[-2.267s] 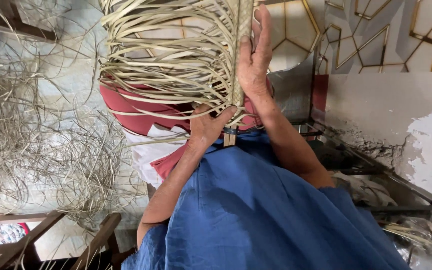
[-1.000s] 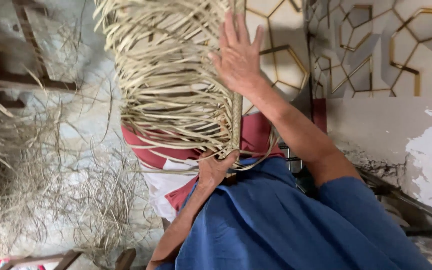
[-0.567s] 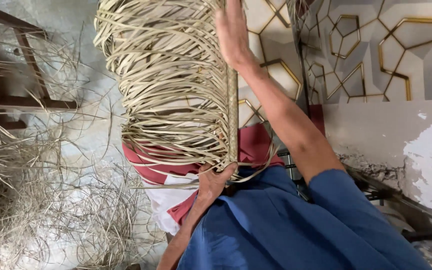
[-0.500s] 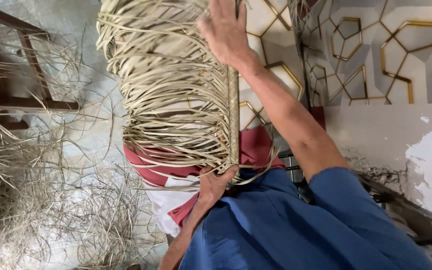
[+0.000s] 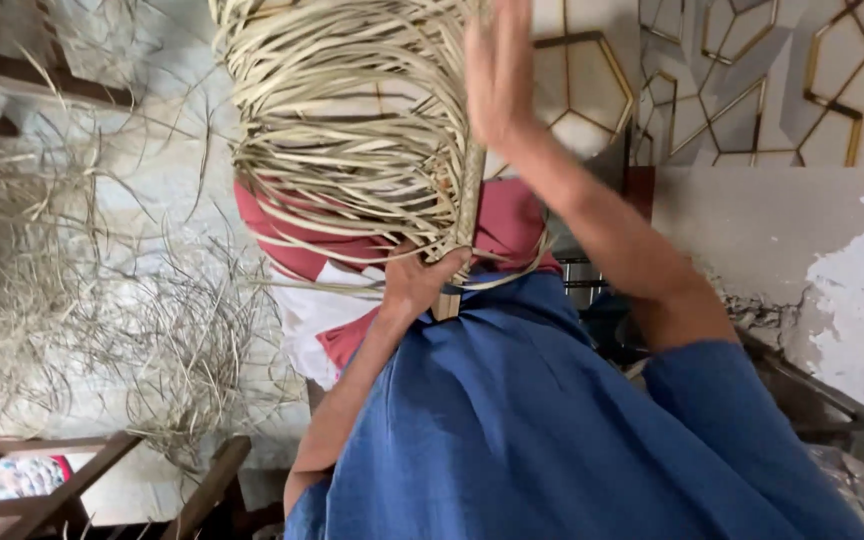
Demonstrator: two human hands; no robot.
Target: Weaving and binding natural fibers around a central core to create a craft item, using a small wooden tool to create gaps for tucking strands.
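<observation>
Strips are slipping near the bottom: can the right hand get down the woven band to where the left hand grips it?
Probably yes. The right hand lies open on the woven band; the stretch down to the left hand shows bare, with loose strips fanning off to one side.

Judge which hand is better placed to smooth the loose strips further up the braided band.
Probably the right hand: it lies open, high on the braided band among the loose strips. The left hand is clamped round the band's lower end, steadying it.

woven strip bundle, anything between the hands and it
Nothing visible. The left hand grips the lower end of the woven strip bundle directly, and the right hand lies against its braided spine.
</observation>
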